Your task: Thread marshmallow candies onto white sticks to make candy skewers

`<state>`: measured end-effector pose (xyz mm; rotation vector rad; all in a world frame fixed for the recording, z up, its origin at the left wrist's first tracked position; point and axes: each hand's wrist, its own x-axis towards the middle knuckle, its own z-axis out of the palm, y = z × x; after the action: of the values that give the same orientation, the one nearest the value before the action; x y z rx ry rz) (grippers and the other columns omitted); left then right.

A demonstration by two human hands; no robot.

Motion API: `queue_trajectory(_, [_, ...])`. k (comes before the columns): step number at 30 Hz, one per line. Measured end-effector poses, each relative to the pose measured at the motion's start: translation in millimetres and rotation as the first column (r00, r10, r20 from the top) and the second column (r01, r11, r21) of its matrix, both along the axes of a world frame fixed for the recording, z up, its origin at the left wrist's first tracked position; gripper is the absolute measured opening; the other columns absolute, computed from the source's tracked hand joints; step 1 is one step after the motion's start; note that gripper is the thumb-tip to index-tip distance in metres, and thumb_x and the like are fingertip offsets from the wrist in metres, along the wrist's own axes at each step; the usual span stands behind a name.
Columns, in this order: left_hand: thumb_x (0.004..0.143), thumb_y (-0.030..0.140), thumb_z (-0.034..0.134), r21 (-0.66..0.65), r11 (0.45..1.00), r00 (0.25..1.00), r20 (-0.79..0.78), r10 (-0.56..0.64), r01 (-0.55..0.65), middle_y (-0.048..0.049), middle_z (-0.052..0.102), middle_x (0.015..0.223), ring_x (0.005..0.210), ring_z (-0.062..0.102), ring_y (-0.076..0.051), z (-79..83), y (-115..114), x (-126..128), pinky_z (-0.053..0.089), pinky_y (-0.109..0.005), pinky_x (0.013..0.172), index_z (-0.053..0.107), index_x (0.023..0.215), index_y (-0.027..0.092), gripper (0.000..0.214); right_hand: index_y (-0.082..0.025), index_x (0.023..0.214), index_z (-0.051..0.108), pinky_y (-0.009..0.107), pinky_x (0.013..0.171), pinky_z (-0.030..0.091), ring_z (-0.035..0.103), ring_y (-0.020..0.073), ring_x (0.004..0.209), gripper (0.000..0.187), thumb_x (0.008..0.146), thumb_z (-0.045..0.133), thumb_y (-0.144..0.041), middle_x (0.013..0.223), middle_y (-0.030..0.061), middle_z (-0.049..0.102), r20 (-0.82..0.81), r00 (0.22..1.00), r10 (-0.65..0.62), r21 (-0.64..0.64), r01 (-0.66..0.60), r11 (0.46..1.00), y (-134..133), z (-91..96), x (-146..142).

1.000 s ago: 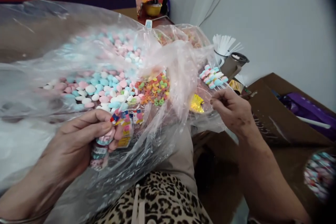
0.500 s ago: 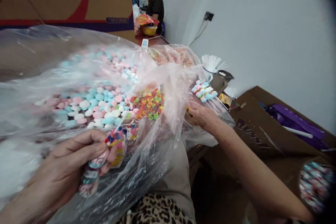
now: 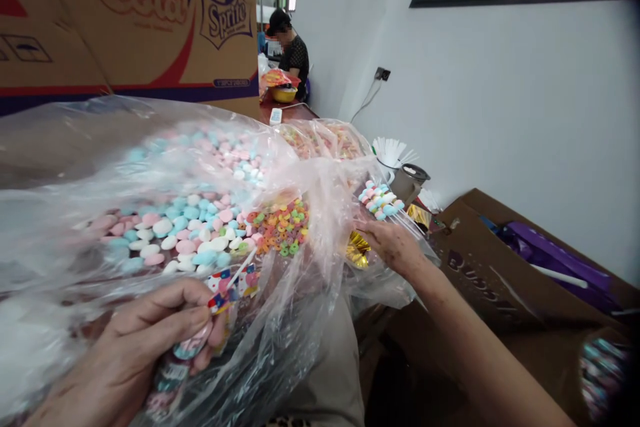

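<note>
My left hand point(image 3: 155, 320) is closed around a clear-wrapped candy skewer point(image 3: 173, 373) of pink, blue and white pieces. The skewer's white stick point(image 3: 243, 265) points up and right out of the gathered, brightly printed wrapper point(image 3: 220, 290), pinched between thumb and forefinger. My right hand point(image 3: 387, 240) reaches in from the right, fingers stretched out over a bundle of shiny gold twist ties point(image 3: 358, 250); its fingertips are partly hidden. Just beyond it lie finished-looking candy skewers point(image 3: 381, 199) on white sticks.
Clear plastic bags hold pastel candies point(image 3: 193, 227) and coloured ring-shaped pieces point(image 3: 281, 225). White sticks point(image 3: 393, 150) stand beside a grey lidded jug point(image 3: 410, 180). Big cartons stand at the back left point(image 3: 150, 27) and right point(image 3: 475, 267). Another person point(image 3: 295, 53) works at the far end.
The view has tilted up, so things sit lower in the picture. My right hand has shifted slightly, uncovering more of the gold twist ties. My left hand still grips the skewer.
</note>
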<state>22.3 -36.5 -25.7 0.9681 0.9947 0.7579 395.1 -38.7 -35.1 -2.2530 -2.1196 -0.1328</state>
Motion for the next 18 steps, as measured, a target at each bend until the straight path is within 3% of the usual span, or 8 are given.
queue_trajectory(2, [0.065, 0.034, 0.085, 0.032, 0.999, 0.999, 0.026, 0.019, -0.020, 0.0001, 0.067, 0.053, 0.043, 0.053, -0.010, 2.4, -0.9, 3.0, 0.042, -0.017, 0.040, 0.068, 0.059, 0.019, 0.023, -0.021, 0.088, 0.070, 0.026, 0.067, 0.043, 0.064, 0.0188, 0.077, 0.023, 0.093, 0.048, -0.029, 0.085, 0.0064, 0.072, -0.100, 0.993, -0.061, 0.180, 0.078, 0.980, -4.4, 3.8, 1.0])
queue_trajectory(5, [0.071, 0.030, 0.080, 0.046, 0.999, 0.998, 0.056, 0.016, -0.019, 0.0004, 0.068, 0.056, 0.048, 0.055, -0.010, 7.8, -3.3, 8.9, 0.043, -0.016, 0.045, 0.066, 0.061, 0.018, 0.021, -0.021, 0.072, 0.061, 0.026, 0.056, 0.040, 0.055, 0.0162, 0.059, 0.022, 0.089, 0.048, -0.028, 0.063, 0.0015, 0.062, -0.357, 0.929, -0.095, 0.442, 0.257, 0.860, -13.4, 17.1, -14.9])
queue_trajectory(6, [0.073, 0.028, 0.078, 0.046, 0.999, 0.998, 0.065, 0.005, -0.008, 0.0002, 0.069, 0.059, 0.048, 0.055, -0.010, 9.2, -4.0, 11.2, 0.042, -0.016, 0.045, 0.066, 0.064, 0.018, 0.019, -0.022, 0.074, 0.061, 0.025, 0.055, 0.040, 0.054, 0.0155, 0.057, 0.020, 0.088, 0.048, -0.028, 0.062, 0.0000, 0.060, -0.451, 0.892, -0.034, 0.501, 0.285, 0.817, -15.9, 21.7, -26.8])
queue_trajectory(8, [0.075, 0.029, 0.076, 0.047, 0.998, 0.995, 0.083, -0.046, 0.042, -0.0010, 0.071, 0.063, 0.049, 0.057, -0.011, 10.3, -5.0, 16.7, 0.040, -0.017, 0.044, 0.064, 0.067, 0.018, 0.018, -0.023, 0.081, 0.064, 0.025, 0.057, 0.043, 0.056, 0.0151, 0.060, 0.013, 0.086, 0.053, -0.029, 0.067, -0.0011, 0.064, -0.574, 0.801, 0.168, 0.567, 0.241, 0.788, -18.6, 27.4, -60.1])
queue_trajectory(11, [0.077, 0.030, 0.073, 0.069, 0.993, 0.988, 0.114, -0.105, 0.097, -0.0021, 0.072, 0.064, 0.050, 0.059, -0.011, 8.8, -4.7, 25.5, 0.040, -0.018, 0.045, 0.061, 0.068, 0.018, 0.020, -0.023, 0.076, 0.065, 0.022, 0.056, 0.044, 0.057, 0.0129, 0.059, 0.014, 0.084, 0.054, -0.024, 0.066, -0.0023, 0.064, -0.698, 0.598, 0.395, 0.526, 0.054, 0.849, -15.9, 23.6, -120.5])
queue_trajectory(14, [0.077, 0.030, 0.072, 0.080, 0.995, 0.984, 0.165, -0.067, 0.055, -0.0014, 0.070, 0.062, 0.048, 0.059, -0.010, 5.9, -2.7, 31.1, 0.043, -0.019, 0.048, 0.059, 0.067, 0.017, 0.022, -0.021, 0.069, 0.061, 0.020, 0.055, 0.043, 0.055, 0.0110, 0.058, 0.017, 0.082, 0.051, -0.019, 0.063, -0.0033, 0.061, -0.811, 0.414, 0.414, 0.427, -0.067, 0.902, -8.5, 10.7, -166.6])
queue_trajectory(18, [0.074, 0.033, 0.074, 0.055, 0.998, 0.981, 0.193, 0.018, -0.029, -0.0011, 0.069, 0.059, 0.045, 0.058, -0.011, 2.8, 0.2, 29.6, 0.044, -0.019, 0.046, 0.058, 0.068, 0.017, 0.024, -0.020, 0.062, 0.053, 0.018, 0.054, 0.039, 0.050, 0.0087, 0.056, 0.018, 0.079, 0.052, -0.016, 0.058, -0.0055, 0.055, -0.881, 0.312, 0.355, 0.315, -0.172, 0.933, -0.7, -1.4, -186.4])
